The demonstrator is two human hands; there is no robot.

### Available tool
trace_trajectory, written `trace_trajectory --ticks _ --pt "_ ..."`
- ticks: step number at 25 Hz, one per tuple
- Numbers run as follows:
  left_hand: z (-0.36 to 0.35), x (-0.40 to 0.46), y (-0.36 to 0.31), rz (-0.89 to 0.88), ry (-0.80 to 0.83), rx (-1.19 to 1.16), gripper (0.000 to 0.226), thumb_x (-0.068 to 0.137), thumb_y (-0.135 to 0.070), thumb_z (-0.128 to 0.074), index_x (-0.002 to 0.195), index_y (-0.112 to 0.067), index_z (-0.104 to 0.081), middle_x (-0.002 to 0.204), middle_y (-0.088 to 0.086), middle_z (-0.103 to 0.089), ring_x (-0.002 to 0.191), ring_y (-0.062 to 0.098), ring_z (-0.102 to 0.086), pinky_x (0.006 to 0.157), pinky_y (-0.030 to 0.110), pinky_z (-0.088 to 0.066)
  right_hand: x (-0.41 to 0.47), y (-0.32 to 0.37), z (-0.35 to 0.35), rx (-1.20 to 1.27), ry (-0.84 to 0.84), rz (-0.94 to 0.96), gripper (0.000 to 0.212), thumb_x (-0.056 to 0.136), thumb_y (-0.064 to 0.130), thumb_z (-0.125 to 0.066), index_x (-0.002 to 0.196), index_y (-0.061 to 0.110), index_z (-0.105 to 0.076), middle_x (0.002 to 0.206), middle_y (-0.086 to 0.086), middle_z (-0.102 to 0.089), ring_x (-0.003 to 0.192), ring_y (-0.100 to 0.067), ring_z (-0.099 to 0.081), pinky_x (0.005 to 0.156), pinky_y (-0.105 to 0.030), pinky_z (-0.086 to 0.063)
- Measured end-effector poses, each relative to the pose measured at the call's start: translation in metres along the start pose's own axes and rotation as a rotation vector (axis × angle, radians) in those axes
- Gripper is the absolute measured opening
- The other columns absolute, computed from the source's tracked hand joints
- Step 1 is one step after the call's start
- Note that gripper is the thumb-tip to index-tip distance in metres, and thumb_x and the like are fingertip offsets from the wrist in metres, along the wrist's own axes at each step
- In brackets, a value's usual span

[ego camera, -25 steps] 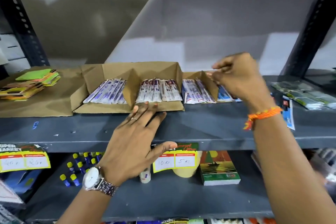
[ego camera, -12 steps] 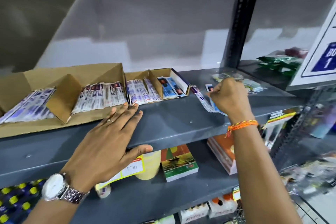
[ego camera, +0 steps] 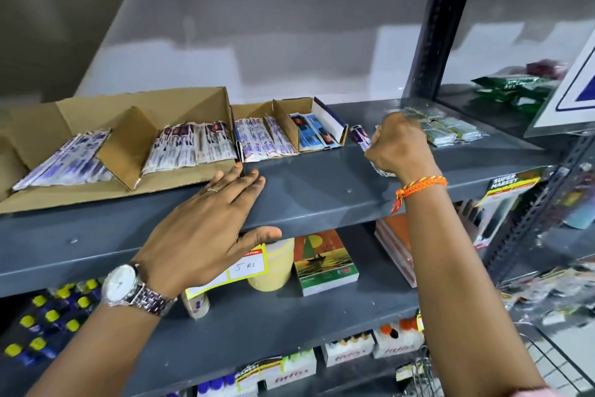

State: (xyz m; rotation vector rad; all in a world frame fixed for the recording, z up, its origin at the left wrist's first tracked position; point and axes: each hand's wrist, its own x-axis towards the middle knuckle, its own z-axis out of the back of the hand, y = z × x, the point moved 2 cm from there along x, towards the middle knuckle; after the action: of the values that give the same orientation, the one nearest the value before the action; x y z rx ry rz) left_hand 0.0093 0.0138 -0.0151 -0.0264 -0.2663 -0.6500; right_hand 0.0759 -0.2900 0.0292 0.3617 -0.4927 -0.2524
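Observation:
My left hand [ego camera: 206,226] lies flat on the front edge of the grey metal shelf [ego camera: 322,190], fingers straight, fingertips touching the edge of the large cardboard tray [ego camera: 96,190]. My right hand [ego camera: 401,145] is curled in a fist around a strip of purple-and-white sachets [ego camera: 360,135], to the right of the small cardboard box [ego camera: 331,121]. Rows of purple-white sachets [ego camera: 190,148] fill the tray's compartments; blue sachets [ego camera: 309,132] lie in the small box.
Clear-wrapped green packets [ego camera: 447,127] lie just beyond my right hand. A black perforated upright [ego camera: 441,20] stands behind them. The lower shelf holds a yellow tub [ego camera: 273,268], a booklet stack [ego camera: 325,261] and price tags [ego camera: 244,268]. A blue-and-white sign [ego camera: 576,90] hangs at right.
The view swung right. My right hand left the small box with a sachet strip and moved right along the shelf toward the green packets. My left hand stayed flat on the shelf edge.

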Motion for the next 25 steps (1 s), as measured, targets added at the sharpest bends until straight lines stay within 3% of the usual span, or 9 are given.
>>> trace_trajectory --ticks 3,5,7,12,15,18,20,23,25 --pt "0.000 0.000 0.000 -0.001 -0.008 0.000 0.099 0.088 -0.084 -0.006 0.160 -0.016 -0.013 0.168 0.000 -0.014 0.152 0.009 0.007 0.124 0.033 -0.004 -0.003 0.011 0.008 0.027 0.069 -0.050 0.007 0.073 0.000 -0.062 0.076 -0.003 -0.056 0.084 -0.022 -0.064 0.090 -0.039 -0.062 0.073 -0.034 -0.053" --pt "0.000 0.000 -0.001 0.002 -0.011 -0.002 0.099 0.087 -0.084 -0.005 0.160 -0.017 -0.013 0.168 0.000 -0.015 0.152 0.009 0.008 0.124 0.032 -0.004 -0.005 0.016 0.009 0.041 0.079 -0.097 0.023 0.071 0.000 -0.064 0.059 0.005 -0.045 0.062 -0.011 -0.051 0.064 -0.032 -0.055 0.056 -0.023 -0.041" --pt "0.001 0.000 -0.002 0.005 -0.005 -0.002 0.099 0.086 -0.083 -0.004 0.160 -0.017 -0.012 0.168 -0.001 -0.013 0.152 0.009 0.009 0.124 0.032 -0.003 -0.007 0.018 0.007 0.059 0.066 -0.121 0.023 0.068 0.001 -0.067 0.059 0.006 -0.046 0.059 -0.008 -0.048 0.052 -0.022 -0.045 0.045 -0.018 -0.028" --pt "0.003 -0.001 -0.004 0.006 -0.021 -0.007 0.097 0.087 -0.082 -0.006 0.160 -0.017 -0.013 0.168 -0.001 -0.014 0.152 0.008 0.010 0.123 0.029 0.000 -0.013 0.018 0.010 0.198 -0.147 -0.132 0.019 0.067 0.010 -0.068 0.065 0.003 -0.050 0.063 -0.014 -0.052 0.066 -0.036 -0.047 0.050 -0.027 -0.035" --pt "0.004 -0.002 -0.004 -0.004 -0.039 0.008 0.097 0.089 -0.081 -0.008 0.158 -0.014 -0.019 0.166 0.001 -0.021 0.153 0.011 0.005 0.122 0.028 0.000 -0.027 0.024 0.026 0.430 -0.250 -0.107 0.013 0.072 0.012 -0.070 0.065 0.003 -0.063 0.067 -0.019 -0.068 0.070 -0.041 -0.061 0.064 -0.036 -0.054" --pt "0.004 -0.001 -0.003 -0.004 -0.058 0.006 0.095 0.091 -0.080 -0.013 0.157 -0.013 -0.024 0.165 0.003 -0.027 0.154 0.014 0.000 0.123 0.029 -0.002 -0.049 0.041 0.034 0.810 -0.049 -0.011 0.006 0.080 0.015 -0.079 0.079 0.020 -0.075 0.080 -0.009 -0.078 0.065 -0.016 -0.066 0.069 -0.028 -0.051" --pt "0.004 -0.002 -0.003 -0.001 -0.068 -0.003 0.094 0.091 -0.079 -0.015 0.157 -0.012 -0.026 0.164 0.004 -0.028 0.154 0.016 -0.003 0.123 0.030 -0.005 -0.064 0.056 0.038 0.984 0.111 0.047 0.006 0.083 0.009 -0.078 0.088 0.013 -0.078 0.086 -0.012 -0.078 0.071 -0.014 -0.067 0.070 -0.027 -0.053" --pt "0.004 -0.004 -0.003 -0.013 -0.089 0.002 0.093 0.092 -0.078 -0.018 0.155 -0.010 -0.030 0.163 0.006 -0.031 0.154 0.020 -0.007 0.124 0.032 -0.007 -0.082 0.070 0.042 1.086 0.229 0.094 0.006 0.084 0.002 -0.074 0.086 0.008 -0.075 0.081 -0.004 -0.076 0.058 0.002 -0.064 0.054 -0.007 -0.045" --pt "0.004 -0.005 -0.004 -0.010 -0.105 0.009 0.092 0.092 -0.078 -0.019 0.155 -0.011 -0.031 0.162 0.006 -0.033 0.154 0.019 -0.009 0.123 0.030 -0.005 -0.089 0.075 0.042 1.100 0.257 0.136 0.009 0.083 0.002 -0.075 0.082 0.012 -0.075 0.076 0.004 -0.077 0.055 0.004 -0.062 0.050 -0.005 -0.041"
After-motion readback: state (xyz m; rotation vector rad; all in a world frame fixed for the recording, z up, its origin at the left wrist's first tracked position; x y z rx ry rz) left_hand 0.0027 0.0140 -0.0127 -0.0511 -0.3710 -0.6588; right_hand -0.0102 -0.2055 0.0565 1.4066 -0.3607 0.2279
